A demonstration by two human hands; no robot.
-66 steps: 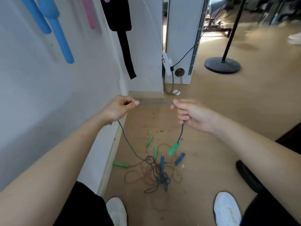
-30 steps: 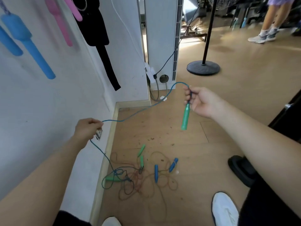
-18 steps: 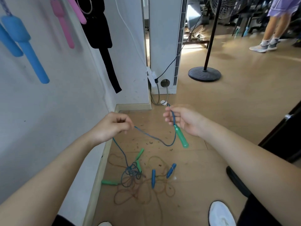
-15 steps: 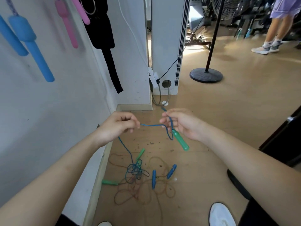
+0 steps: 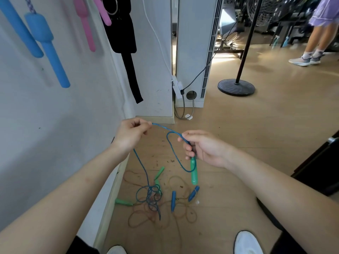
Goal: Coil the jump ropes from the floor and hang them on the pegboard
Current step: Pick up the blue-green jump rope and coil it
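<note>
A blue jump rope point(image 5: 172, 149) with green handles runs between my two hands. My right hand point(image 5: 203, 148) grips a loop of it, and one green handle point(image 5: 193, 172) hangs just below the fist. My left hand point(image 5: 131, 133) pinches the cord further along, up near the wall. From there the cord drops to a tangled blue pile point(image 5: 149, 196) on the floor, and its other green handle point(image 5: 123, 202) lies by the baseboard. Brown ropes point(image 5: 181, 209) with blue and green handles sprawl around that pile. The white board point(image 5: 55, 107) fills the left side.
Blue point(image 5: 53, 52) and pink point(image 5: 86, 28) handles and a black strap point(image 5: 128, 52) hang on the board. A white floor unit point(image 5: 194, 52) with cables and a fan stand's round base point(image 5: 236, 87) are ahead. A person's legs point(image 5: 311, 48) are far right. My shoes are at the bottom edge.
My right hand swung out with the green handle, then came back beside my left, and a hanging loop has formed in it. More blue cord has come off the floor pile.
</note>
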